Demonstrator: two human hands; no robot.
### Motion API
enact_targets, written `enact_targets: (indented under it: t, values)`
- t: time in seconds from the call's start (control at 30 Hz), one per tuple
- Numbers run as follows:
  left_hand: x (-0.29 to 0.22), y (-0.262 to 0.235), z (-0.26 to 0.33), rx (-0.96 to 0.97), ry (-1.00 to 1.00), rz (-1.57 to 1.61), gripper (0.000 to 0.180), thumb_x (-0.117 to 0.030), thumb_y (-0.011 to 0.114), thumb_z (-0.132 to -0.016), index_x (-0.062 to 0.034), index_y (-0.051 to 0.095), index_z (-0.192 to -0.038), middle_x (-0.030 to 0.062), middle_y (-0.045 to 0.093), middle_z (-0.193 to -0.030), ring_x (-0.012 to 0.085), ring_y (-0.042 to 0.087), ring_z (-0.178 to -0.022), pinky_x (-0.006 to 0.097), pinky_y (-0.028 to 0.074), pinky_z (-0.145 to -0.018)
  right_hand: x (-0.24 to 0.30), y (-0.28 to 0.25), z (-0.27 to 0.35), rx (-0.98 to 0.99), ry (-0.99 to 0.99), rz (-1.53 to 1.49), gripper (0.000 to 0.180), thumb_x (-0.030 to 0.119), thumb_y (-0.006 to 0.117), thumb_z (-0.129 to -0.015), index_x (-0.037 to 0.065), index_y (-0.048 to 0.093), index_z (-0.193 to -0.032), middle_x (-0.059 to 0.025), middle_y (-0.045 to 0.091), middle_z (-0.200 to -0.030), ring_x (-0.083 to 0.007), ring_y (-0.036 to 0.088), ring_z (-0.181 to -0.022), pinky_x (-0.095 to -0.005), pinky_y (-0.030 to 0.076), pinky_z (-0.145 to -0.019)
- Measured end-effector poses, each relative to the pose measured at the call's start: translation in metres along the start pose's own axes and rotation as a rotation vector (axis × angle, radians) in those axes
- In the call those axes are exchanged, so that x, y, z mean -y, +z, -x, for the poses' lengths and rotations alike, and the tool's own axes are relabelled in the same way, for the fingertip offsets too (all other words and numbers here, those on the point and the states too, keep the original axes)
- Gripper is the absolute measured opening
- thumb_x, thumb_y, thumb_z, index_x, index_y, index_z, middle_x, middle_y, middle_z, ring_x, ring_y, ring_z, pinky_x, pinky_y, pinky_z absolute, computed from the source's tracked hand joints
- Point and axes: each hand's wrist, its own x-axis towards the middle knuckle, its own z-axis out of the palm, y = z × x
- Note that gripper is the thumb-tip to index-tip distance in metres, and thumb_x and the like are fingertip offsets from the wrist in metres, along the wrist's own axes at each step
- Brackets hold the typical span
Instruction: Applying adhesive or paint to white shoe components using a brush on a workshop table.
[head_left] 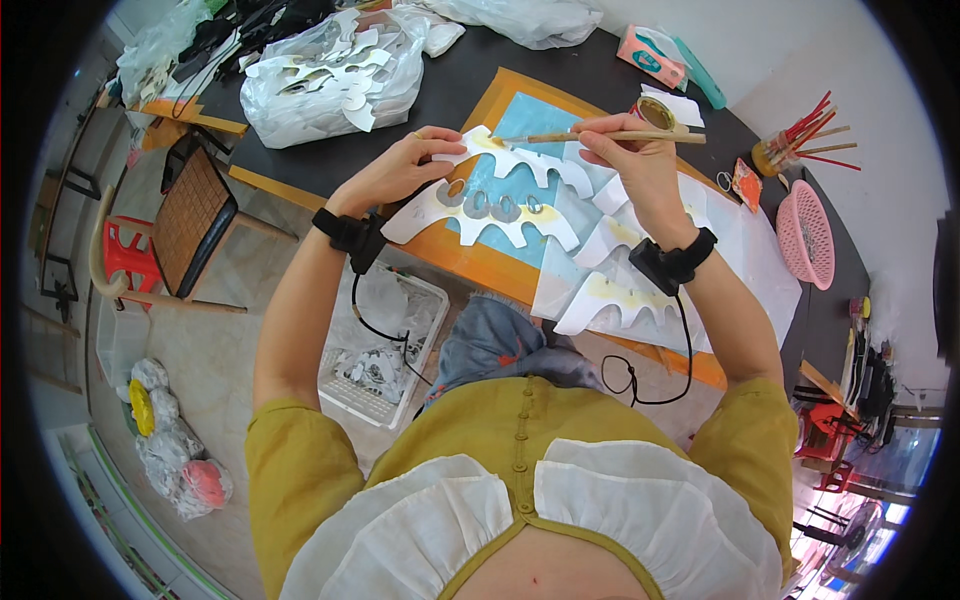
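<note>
In my right hand (640, 165) is a brush with a pale wooden handle (640, 136). Its tip rests on the upper edge of a scalloped white cut-out piece (540, 166), where a yellowish smear shows. My left hand (405, 168) grips the left end of that same piece between thumb and fingers. Just below lies another scalloped white piece (440, 205) with several grey oval rings (507, 207) on it. More white cut-outs with yellowish smears (610, 295) lie to the right, partly behind my right wrist. Light blue sheeting (530, 115) is under the work.
A clear bag of white cut-outs (335, 90) stands at the back left. To the right are a round tin (655, 112), a jar of brushes (775, 155), scissors (724, 181) and a pink basket (805, 235). A white crate (425, 325) sits below the table edge.
</note>
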Motion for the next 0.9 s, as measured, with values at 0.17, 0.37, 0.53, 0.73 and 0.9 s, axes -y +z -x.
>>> enact_targets:
  t: [0.17, 0.37, 0.53, 0.73, 0.9]
  values:
    - [0.002, -0.001, 0.000, 0.006, 0.005, -0.009, 0.031, -0.012, 0.056, -0.095, -0.0021, 0.063, -0.124, 0.0052, 0.048, -0.133, 0.0147, 0.050, -0.115, 0.027, 0.040, -0.097, 0.002, 0.002, 0.001, -0.003, -0.065, 0.020, 0.011, 0.006, 0.072, -0.084, 0.000, 0.071, -0.093, -0.0051, 0.069, -0.085, -0.0089, 0.065, -0.074, -0.0195, 0.055, -0.069]
    - [0.001, -0.001, 0.000, 0.010, 0.007, -0.015, 0.032, -0.011, 0.056, -0.095, -0.0015, 0.062, -0.125, 0.0053, 0.048, -0.133, 0.0151, 0.050, -0.115, 0.027, 0.041, -0.097, 0.002, 0.007, 0.005, 0.033, -0.010, -0.010, 0.011, 0.006, 0.072, -0.084, 0.001, 0.071, -0.093, -0.0047, 0.070, -0.085, -0.0089, 0.065, -0.074, -0.0203, 0.056, -0.069]
    - [0.002, 0.000, 0.000, 0.007, 0.009, -0.022, 0.032, -0.011, 0.055, -0.095, -0.0014, 0.061, -0.125, 0.0055, 0.048, -0.133, 0.0155, 0.050, -0.116, 0.027, 0.041, -0.098, 0.008, 0.000, 0.006, 0.016, -0.047, 0.065, 0.009, 0.006, 0.072, -0.084, 0.001, 0.071, -0.091, -0.0049, 0.070, -0.085, -0.0089, 0.065, -0.074, -0.0205, 0.057, -0.066]
    - [0.006, 0.000, -0.001, -0.018, 0.054, -0.017, 0.032, -0.015, 0.059, -0.094, -0.0015, 0.063, -0.122, 0.0076, 0.049, -0.133, 0.0184, 0.053, -0.110, 0.029, 0.043, -0.094, 0.002, 0.002, 0.005, 0.011, -0.039, 0.060, 0.009, 0.005, 0.071, -0.084, 0.000, 0.071, -0.092, -0.0051, 0.070, -0.085, -0.0085, 0.065, -0.073, -0.0210, 0.056, -0.068]
    - [0.002, 0.000, 0.000, -0.015, 0.014, 0.043, 0.031, -0.014, 0.058, -0.094, -0.0018, 0.063, -0.122, 0.0072, 0.049, -0.132, 0.0182, 0.053, -0.110, 0.028, 0.043, -0.094, 0.014, 0.000, 0.017, 0.052, 0.020, 0.108, 0.011, 0.003, 0.070, -0.084, 0.000, 0.071, -0.094, -0.0060, 0.070, -0.087, -0.0090, 0.065, -0.074, -0.0204, 0.055, -0.069]
